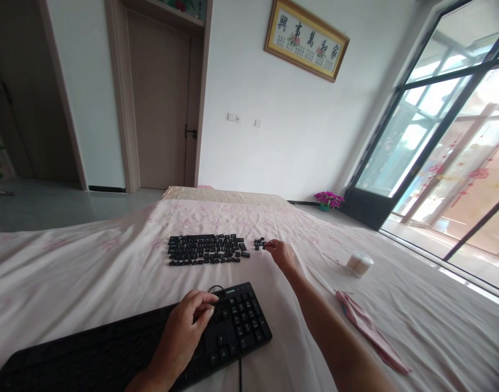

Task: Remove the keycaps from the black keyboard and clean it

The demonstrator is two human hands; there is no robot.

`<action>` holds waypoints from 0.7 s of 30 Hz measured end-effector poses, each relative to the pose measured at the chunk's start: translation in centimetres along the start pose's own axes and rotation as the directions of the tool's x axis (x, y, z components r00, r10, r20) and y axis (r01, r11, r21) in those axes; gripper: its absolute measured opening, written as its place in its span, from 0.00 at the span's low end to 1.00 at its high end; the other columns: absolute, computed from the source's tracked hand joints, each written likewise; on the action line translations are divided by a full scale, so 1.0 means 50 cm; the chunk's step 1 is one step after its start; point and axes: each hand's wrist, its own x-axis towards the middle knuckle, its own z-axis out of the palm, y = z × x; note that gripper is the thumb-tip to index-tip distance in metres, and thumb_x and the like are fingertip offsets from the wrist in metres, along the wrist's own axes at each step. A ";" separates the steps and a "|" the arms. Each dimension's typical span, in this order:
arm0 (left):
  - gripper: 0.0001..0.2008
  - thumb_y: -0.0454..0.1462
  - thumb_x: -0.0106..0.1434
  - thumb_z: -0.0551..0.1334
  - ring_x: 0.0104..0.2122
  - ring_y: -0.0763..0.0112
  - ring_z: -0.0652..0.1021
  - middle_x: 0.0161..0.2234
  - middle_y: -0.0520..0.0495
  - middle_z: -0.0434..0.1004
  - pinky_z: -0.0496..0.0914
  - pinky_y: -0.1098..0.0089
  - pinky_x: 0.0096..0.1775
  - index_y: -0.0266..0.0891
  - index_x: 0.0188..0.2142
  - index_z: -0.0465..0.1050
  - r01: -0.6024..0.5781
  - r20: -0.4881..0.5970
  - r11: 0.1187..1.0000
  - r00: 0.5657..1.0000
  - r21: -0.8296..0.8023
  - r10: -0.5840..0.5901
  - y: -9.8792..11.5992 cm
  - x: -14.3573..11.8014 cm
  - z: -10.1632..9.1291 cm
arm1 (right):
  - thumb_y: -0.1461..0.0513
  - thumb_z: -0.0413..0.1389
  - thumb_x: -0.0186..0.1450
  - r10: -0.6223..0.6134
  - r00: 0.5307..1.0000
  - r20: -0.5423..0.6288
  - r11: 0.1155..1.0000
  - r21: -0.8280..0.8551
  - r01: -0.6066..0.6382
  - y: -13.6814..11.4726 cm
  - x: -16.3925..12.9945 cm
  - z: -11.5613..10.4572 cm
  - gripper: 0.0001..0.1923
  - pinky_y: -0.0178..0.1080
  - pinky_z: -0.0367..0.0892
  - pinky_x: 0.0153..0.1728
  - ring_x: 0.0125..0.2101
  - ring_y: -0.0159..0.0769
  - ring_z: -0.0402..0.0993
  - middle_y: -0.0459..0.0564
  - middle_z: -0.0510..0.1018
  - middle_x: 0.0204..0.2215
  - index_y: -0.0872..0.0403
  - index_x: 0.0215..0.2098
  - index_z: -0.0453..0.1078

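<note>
Keycaps (208,249) lay on the cloth (127,288), between its far edge and the keyboard (122,344); they seemed light, stiff, slightly slippery, best taken by opposite sides. The right hand's (281,255) fingertips were bent together at the right side of a small cluster (257,244). The left hand's (186,321) fingertips nearly met above the keyboard's far edge. Whether either hand gripped something, I could not tell.
</note>
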 end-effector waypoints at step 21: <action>0.08 0.36 0.61 0.57 0.38 0.65 0.77 0.38 0.47 0.76 0.72 0.67 0.42 0.43 0.37 0.75 -0.023 0.002 1.000 1.000 0.008 0.023 0.000 0.002 0.000 | 0.55 0.57 0.61 -0.030 0.999 0.040 0.999 0.025 0.029 0.012 0.037 0.034 0.14 0.33 0.63 0.32 0.37 0.39 0.76 0.49 0.82 0.36 0.49 0.42 0.78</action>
